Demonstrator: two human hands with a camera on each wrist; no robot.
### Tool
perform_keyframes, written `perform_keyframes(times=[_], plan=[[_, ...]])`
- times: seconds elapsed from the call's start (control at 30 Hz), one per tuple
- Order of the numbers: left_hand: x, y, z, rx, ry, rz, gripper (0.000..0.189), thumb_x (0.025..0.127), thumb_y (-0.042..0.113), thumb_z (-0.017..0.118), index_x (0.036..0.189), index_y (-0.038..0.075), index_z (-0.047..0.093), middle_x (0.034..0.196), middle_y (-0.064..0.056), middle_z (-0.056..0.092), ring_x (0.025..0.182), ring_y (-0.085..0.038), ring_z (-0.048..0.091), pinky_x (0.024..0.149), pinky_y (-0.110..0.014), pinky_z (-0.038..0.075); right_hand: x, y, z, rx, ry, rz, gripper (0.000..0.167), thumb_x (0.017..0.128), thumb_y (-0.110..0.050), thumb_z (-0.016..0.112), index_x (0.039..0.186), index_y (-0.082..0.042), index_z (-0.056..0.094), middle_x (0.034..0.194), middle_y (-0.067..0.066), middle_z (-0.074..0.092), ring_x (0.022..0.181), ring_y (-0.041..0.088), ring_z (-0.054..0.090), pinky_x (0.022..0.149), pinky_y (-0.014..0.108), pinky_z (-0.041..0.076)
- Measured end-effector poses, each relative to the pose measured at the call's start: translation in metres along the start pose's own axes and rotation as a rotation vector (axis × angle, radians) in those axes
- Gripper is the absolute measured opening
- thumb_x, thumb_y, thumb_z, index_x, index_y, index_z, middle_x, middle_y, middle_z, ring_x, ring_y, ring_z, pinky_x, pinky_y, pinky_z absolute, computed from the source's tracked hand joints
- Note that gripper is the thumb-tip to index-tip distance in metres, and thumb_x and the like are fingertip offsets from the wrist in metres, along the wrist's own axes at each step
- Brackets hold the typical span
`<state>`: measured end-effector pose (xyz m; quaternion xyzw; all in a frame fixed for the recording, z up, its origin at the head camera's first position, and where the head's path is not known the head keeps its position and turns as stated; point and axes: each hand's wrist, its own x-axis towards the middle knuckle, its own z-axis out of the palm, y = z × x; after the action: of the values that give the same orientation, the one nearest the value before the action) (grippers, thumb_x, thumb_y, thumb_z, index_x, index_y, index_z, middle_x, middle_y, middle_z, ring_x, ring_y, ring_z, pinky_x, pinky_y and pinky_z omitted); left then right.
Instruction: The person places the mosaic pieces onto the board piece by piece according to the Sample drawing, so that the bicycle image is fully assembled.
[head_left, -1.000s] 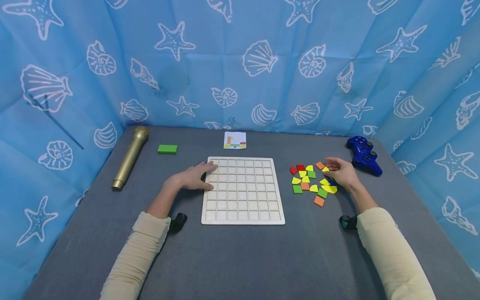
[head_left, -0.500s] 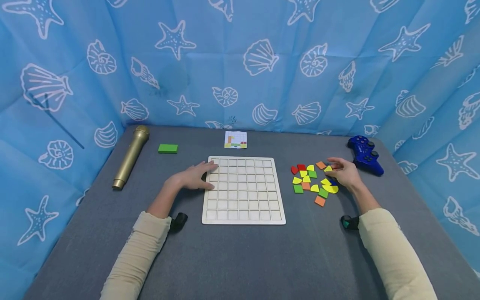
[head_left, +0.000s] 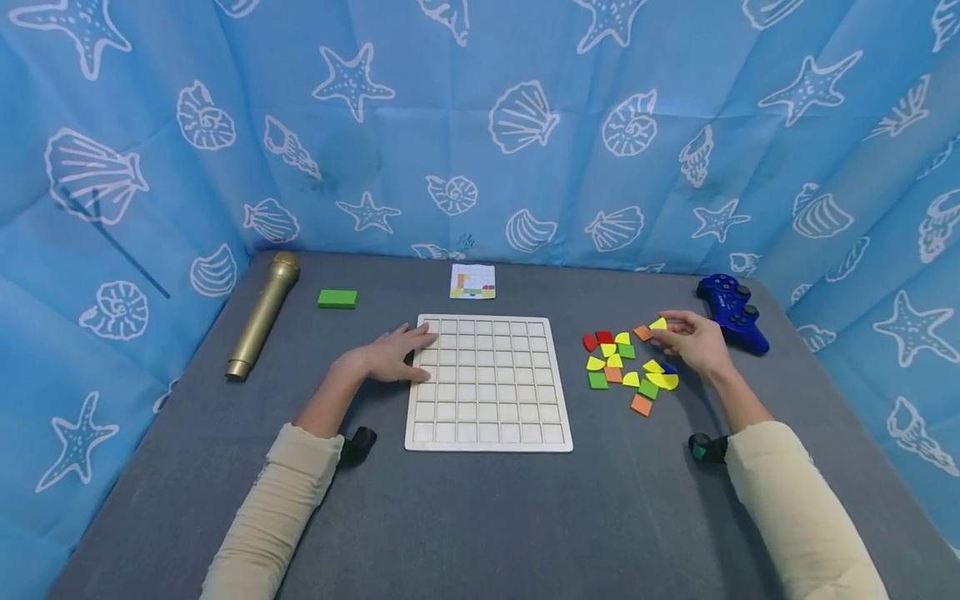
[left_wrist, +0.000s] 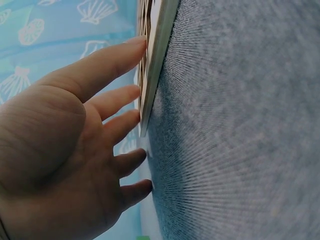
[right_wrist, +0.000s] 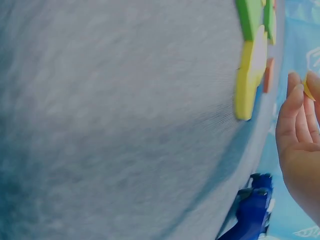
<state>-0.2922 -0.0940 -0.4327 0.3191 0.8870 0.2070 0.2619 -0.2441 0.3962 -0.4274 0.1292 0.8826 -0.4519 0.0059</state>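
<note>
My right hand (head_left: 697, 343) pinches a yellow quarter-circle tile (head_left: 658, 324) between thumb and fingers, raised above the pile; the right wrist view shows the yellow edge of that tile (right_wrist: 308, 90) at the fingertips. Beneath and left of this hand lie loose tiles: red, green, orange and yellow ones, with a blue piece (head_left: 668, 367) partly covered by yellow ones. My left hand (head_left: 386, 356) rests with spread fingers on the left edge of a white grid board (head_left: 487, 383). In the left wrist view, the thumb and some fingertips touch the rim of the board (left_wrist: 159, 55).
A small printed card (head_left: 472, 282) with a coloured pattern lies behind the board. To the left are a green block (head_left: 337, 299) and a gold microphone (head_left: 262, 317). A blue game controller (head_left: 732, 312) sits right of the right hand. A blue curtain encloses the table.
The right hand has lifted a yellow quarter-circle tile off the pile, uncovering more of the blue piece. The left hand has stayed on the board's edge.
</note>
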Motion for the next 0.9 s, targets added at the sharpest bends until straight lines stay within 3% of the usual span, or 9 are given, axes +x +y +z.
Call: perform_keyframes(times=[0.3,0.53,0.9], plan=[[-0.002,0.002,0.000,-0.006,-0.017,-0.032,0.074,0.095,0.034,0.059,0.153,0.010,0.019,0.158,-0.013,0.003,0.141,-0.040,-0.009,0.110,-0.059,0.003,-0.004,-0.025,0.006,0.040,-0.121,-0.054,0.055,0.095,-0.031,0.058,0.137,0.002,0.045,0.111,0.015,0.065,0.096,0.021,0.066,0.082,0.034,0.053],[-0.002,0.003,-0.002,0.008,-0.025,-0.039,0.074,0.096,0.035,0.057,0.154,0.010,0.019,0.159,-0.013,0.002,0.141,-0.040,-0.006,0.110,-0.059,0.004,-0.007,-0.044,0.020,0.053,-0.239,-0.061,0.053,0.097,-0.029,0.058,0.138,0.002,0.046,0.124,0.026,0.056,0.105,0.032,0.061,0.090,0.046,0.048],[-0.004,0.001,-0.001,0.010,-0.010,-0.040,0.074,0.096,0.036,0.057,0.154,0.010,0.019,0.159,-0.013,0.003,0.142,-0.040,-0.005,0.110,-0.059,0.004,-0.003,-0.053,0.049,0.049,-0.304,-0.101,0.045,0.096,-0.020,0.060,0.134,0.003,0.051,0.116,0.025,0.060,0.103,0.035,0.061,0.084,0.043,0.052]])
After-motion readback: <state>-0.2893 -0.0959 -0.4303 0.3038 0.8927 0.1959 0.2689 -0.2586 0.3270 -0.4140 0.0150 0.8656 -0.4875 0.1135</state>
